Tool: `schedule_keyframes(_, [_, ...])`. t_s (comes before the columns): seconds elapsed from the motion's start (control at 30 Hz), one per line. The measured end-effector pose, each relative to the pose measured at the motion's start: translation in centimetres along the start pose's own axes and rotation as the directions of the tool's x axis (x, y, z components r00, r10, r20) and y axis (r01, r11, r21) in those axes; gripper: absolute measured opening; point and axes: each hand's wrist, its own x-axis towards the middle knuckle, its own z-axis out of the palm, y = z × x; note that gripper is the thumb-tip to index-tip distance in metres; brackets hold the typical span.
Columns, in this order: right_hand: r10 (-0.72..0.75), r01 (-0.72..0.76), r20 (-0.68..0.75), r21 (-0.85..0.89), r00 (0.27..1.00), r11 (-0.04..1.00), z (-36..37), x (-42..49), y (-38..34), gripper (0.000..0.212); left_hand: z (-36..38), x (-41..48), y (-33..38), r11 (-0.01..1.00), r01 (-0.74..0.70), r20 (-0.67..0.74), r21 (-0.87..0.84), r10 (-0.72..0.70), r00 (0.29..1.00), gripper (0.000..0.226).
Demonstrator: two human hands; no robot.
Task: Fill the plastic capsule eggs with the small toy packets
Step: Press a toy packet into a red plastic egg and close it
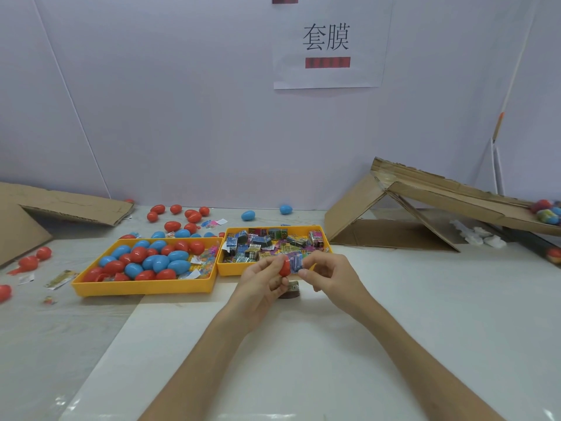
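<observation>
1. Two hands are meeting over the near bench (pixel 303 344): the left hand (pixel 261 281) is gripping a red egg shell (pixel 284 268) in its fingers, and the right hand (pixel 331 275) is pinching a blue packet (pixel 296 262) at its mouth.
2. Many eggs (pixel 158 262) are lying in the left tray (pixel 142 288) and packets (pixel 261 243) are crowding the right tray (pixel 230 271), so most filling is seemingly waiting.
3. A cardboard ramp (pixel 455 196) is leaning at the right, and a paper sign (pixel 328 41) is hanging on the far wall.

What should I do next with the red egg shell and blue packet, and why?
Probably push the small blue toy packet further into the red plastic egg shell: the left hand holds the shell, the right hand pinches the packet, which mostly sticks out.
</observation>
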Motion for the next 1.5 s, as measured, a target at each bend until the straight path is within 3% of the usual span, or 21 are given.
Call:
schedule_keyframes(0.43, [-0.002,0.002,0.001,-0.044,1.000,0.999,0.2,0.1,0.7,0.009,0.0,-0.2,-0.1,1.000,-0.027,-0.008,-0.004,0.027,1.000,0.025])
schedule_keyframes(0.63, [-0.046,0.047,0.009,-0.059,0.999,0.997,0.4,0.1,0.8,0.024,0.1,-0.2,-0.1,0.998,-0.022,-0.030,0.060,0.024,0.999,0.018])
schedule_keyframes(0.8, [-0.108,0.104,-0.034,-0.106,0.994,0.989,0.4,0.0,1.0,0.009,0.0,-0.1,0.1,1.000,-0.010,-0.029,0.024,0.011,1.000,0.013])
schedule_keyframes(1.2, [-0.124,0.109,-0.126,-0.121,0.984,0.987,0.7,-0.1,0.8,0.035,-0.1,0.0,-0.1,1.000,-0.019,-0.052,0.017,0.020,0.998,0.027])
schedule_keyframes(1.4, [-0.103,0.098,-0.122,-0.043,0.987,0.994,0.5,-0.2,0.6,0.025,-0.1,0.0,0.0,1.000,-0.001,-0.058,0.002,0.001,0.998,0.027])
schedule_keyframes(1.5, [-0.112,0.107,-0.122,-0.048,0.986,0.993,0.5,-0.2,0.5,0.032,-0.2,0.0,0.0,1.000,0.004,-0.042,-0.001,-0.004,0.999,0.027])
